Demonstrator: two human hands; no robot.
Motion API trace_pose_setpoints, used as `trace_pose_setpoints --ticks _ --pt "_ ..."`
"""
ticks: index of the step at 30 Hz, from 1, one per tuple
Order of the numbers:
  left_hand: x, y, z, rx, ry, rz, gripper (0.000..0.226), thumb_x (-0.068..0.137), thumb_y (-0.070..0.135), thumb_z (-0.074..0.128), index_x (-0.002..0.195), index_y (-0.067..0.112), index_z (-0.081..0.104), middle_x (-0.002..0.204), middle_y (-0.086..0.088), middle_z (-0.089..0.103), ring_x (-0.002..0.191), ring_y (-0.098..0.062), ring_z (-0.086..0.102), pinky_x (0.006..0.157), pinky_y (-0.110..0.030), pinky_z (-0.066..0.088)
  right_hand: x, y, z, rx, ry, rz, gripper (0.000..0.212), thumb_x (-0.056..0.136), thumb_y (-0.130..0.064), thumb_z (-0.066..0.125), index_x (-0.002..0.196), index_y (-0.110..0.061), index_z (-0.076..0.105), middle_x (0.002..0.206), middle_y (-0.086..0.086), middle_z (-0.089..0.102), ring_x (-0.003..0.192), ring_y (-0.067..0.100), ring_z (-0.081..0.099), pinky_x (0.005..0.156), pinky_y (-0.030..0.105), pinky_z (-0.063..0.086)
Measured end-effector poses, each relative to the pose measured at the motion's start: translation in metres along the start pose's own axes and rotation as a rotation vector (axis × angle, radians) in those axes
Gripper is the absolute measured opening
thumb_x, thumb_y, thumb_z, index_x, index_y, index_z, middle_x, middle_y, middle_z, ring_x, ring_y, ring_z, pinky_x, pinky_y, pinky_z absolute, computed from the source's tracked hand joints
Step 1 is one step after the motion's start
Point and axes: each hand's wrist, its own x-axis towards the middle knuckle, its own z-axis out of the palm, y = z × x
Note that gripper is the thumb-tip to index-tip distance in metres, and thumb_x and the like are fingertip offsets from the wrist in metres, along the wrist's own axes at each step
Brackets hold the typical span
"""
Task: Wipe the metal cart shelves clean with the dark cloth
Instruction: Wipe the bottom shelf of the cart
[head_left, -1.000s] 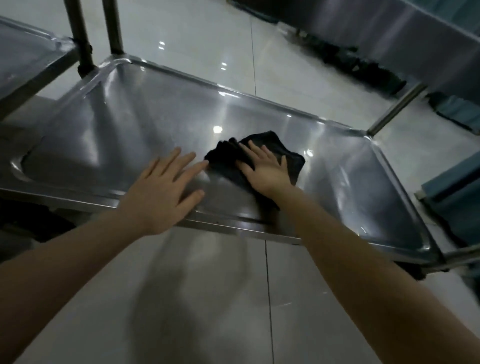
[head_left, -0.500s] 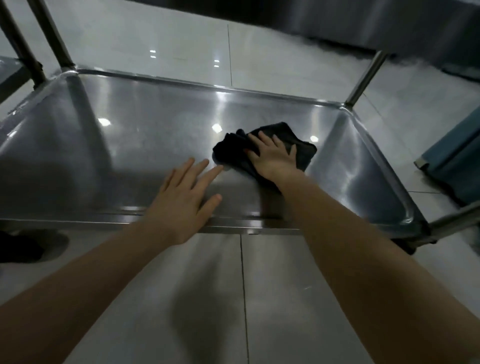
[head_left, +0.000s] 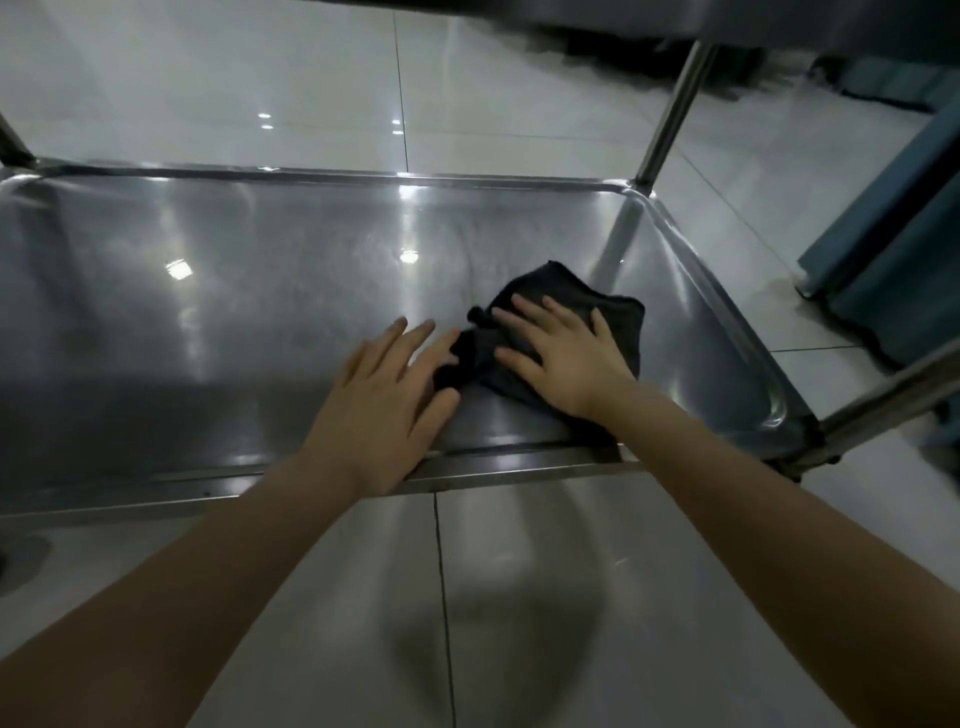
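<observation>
One shelf (head_left: 260, 312) fills my view. The dark cloth (head_left: 618, 322) has slid rightward across it in the last second and now lies near its right end, toward the near rim. My right hand (head_left: 566, 358) presses it flat, fingers straight and spread. My left hand (head_left: 384, 405), also flat on the steel, has closed up to the cloth's bunched left edge (touching, I think). I judge the wipe is reaching the right end, with the left stretch possibly still to do.

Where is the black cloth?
In the head view, the dark cloth lies right of centre on the metal shelf, pressed under the right hand, with the left hand beside it.
</observation>
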Motion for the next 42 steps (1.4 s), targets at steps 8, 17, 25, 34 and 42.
trace_pose_setpoints --ticks 8,17,25,34,42 --pt "-0.004 0.005 -0.008 -0.008 0.028 -0.009 0.068 0.093 0.057 0.015 0.153 0.026 0.020 0.160 -0.004 0.022 0.149 -0.023 0.012 0.120 -0.047 0.016 0.032 -0.004 -0.005 0.069 -0.010 0.045 0.053 0.099 -0.060 0.029 0.150 -0.047 0.022 0.162 -0.016 0.013 0.150 0.016 0.005 0.117 0.060 -0.003" --pt "-0.003 0.014 -0.009 0.119 -0.078 0.132 0.063 0.095 0.054 0.010 0.153 0.031 0.015 0.161 0.001 0.018 0.150 -0.021 0.010 0.121 -0.043 0.016 -0.061 0.072 -0.015 0.062 -0.037 0.013 0.059 0.089 -0.073 0.019 0.147 -0.059 0.013 0.160 -0.027 0.007 0.149 0.004 -0.001 0.118 0.049 -0.005" --pt "-0.003 0.014 -0.012 0.132 -0.090 0.135 0.063 0.095 0.052 0.014 0.151 0.026 0.024 0.158 -0.001 0.027 0.147 -0.023 0.021 0.119 -0.046 0.022 0.046 0.081 -0.023 0.077 -0.013 0.293 0.055 0.099 -0.058 0.026 0.152 -0.044 0.020 0.163 -0.014 0.010 0.151 0.019 0.004 0.116 0.061 -0.005" --pt "0.002 0.012 -0.004 0.133 -0.119 0.180 0.065 0.098 0.055 0.014 0.145 0.020 0.043 0.152 -0.002 0.038 0.137 -0.026 0.039 0.110 -0.052 0.034 -0.109 0.120 -0.012 0.003 -0.020 0.253 0.066 0.086 -0.075 0.009 0.148 -0.056 0.005 0.161 -0.024 0.001 0.150 0.010 -0.002 0.118 0.052 -0.005" --pt "0.004 0.015 -0.004 0.139 -0.113 0.173 0.061 0.099 0.051 0.017 0.145 0.021 0.043 0.153 0.000 0.037 0.138 -0.024 0.037 0.112 -0.048 0.033 0.034 0.151 -0.031 -0.012 0.000 0.390 0.056 0.099 -0.055 0.022 0.153 -0.039 0.017 0.164 -0.008 0.010 0.151 0.021 0.006 0.118 0.055 -0.005"
